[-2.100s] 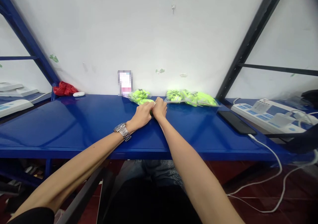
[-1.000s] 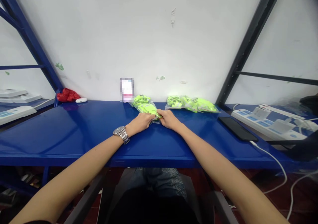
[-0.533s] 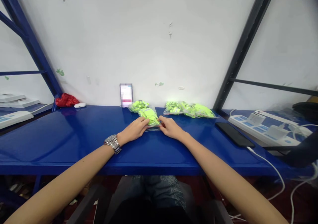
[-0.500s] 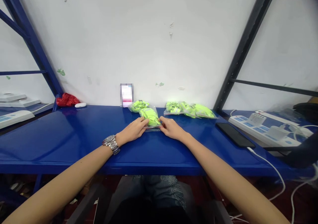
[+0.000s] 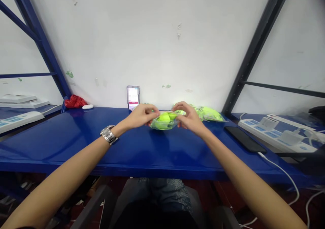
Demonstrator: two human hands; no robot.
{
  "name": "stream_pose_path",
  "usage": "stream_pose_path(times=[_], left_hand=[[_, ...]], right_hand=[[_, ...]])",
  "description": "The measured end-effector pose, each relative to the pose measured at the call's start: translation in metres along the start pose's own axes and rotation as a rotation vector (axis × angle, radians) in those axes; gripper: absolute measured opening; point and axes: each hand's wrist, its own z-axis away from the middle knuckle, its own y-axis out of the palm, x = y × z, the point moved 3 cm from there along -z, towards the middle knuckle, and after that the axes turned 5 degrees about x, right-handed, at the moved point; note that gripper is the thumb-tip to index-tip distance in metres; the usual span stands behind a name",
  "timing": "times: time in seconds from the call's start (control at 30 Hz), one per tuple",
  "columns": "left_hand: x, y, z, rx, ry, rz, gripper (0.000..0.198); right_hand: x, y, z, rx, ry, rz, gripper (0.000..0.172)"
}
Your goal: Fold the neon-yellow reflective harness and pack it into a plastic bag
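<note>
A clear plastic bag (image 5: 164, 121) with folded neon-yellow fabric inside is held up just above the blue table, its opening edge facing upward. My left hand (image 5: 145, 115), a metal watch on its wrist, pinches the bag's left end between thumb and fingers. At the other end, my right hand (image 5: 187, 117) has its thumb against the bag's right edge, with the fingers curled over the top. More bagged neon-yellow bundles (image 5: 210, 113) lie behind my right hand, partly hidden by it. Another one behind my left hand is nearly covered.
A lit phone (image 5: 133, 97) leans on the wall at the back of the blue table (image 5: 76, 137). Red cloth (image 5: 75, 101) and a small white case (image 5: 87, 106) sit back left. A black phone (image 5: 244, 139) on a white cable and a power strip (image 5: 276, 136) lie right.
The bag has been lifted off the table, moved right and tilted so its upper edge shows. My hands have moved farther apart along it. The view has shifted slightly.
</note>
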Motion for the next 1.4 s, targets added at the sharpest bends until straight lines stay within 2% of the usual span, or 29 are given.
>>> stream_pose_path(times=[0.1,0.2,0.27,0.33,0.43,0.53,0.63,0.73,0.97,1.03,1.17,1.27,1.33,1.4], left_hand=[[-0.017,-0.009,-0.013,0.008,-0.009,0.219,0.033],[-0.025,-0.013,-0.019,0.099,0.012,0.326,0.034],[-0.024,-0.013,-0.02,0.178,0.018,0.309,0.038],[-0.021,-0.011,-0.02,0.206,0.014,0.235,0.043],[-0.016,-0.011,-0.022,0.121,0.039,0.025,0.035],[-0.017,-0.011,-0.023,-0.033,0.138,-0.18,0.028],[-0.019,-0.008,-0.022,-0.127,0.197,-0.219,0.026],[-0.016,-0.001,-0.023,-0.08,0.171,-0.126,0.026],[-0.007,0.003,-0.028,-0.051,0.069,0.052,0.033],[-0.006,0.002,-0.027,-0.07,0.071,0.117,0.034],[-0.008,0.001,-0.022,-0.103,0.11,0.167,0.024],[-0.014,0.0,-0.02,-0.168,0.156,0.071,0.022],[-0.019,0.001,-0.02,-0.204,0.187,-0.044,0.02],[-0.021,0.004,-0.021,-0.209,0.214,-0.176,0.018]], right_hand=[[0.019,-0.011,-0.011,-0.073,0.023,-0.192,0.019],[0.027,-0.02,-0.02,-0.129,0.068,-0.263,0.013],[0.027,-0.023,-0.025,-0.13,0.118,-0.237,0.01],[0.023,-0.023,-0.027,-0.124,0.157,-0.174,0.008],[0.018,-0.023,-0.027,-0.112,0.162,-0.119,0.008],[0.021,-0.022,-0.024,-0.049,0.049,-0.055,0.027],[0.032,-0.022,-0.02,0.013,-0.149,0.201,0.035],[0.041,-0.018,-0.018,0.111,-0.266,0.408,0.034],[0.052,-0.016,-0.009,0.182,-0.418,0.553,0.024],[0.053,-0.017,-0.007,0.195,-0.405,0.597,0.025],[0.056,-0.016,-0.005,0.248,-0.301,0.705,0.03],[0.055,-0.013,-0.005,0.28,-0.184,0.788,0.038],[0.053,-0.012,-0.006,0.251,-0.108,0.859,0.045],[0.048,-0.011,-0.007,0.282,-0.061,0.898,0.053]])
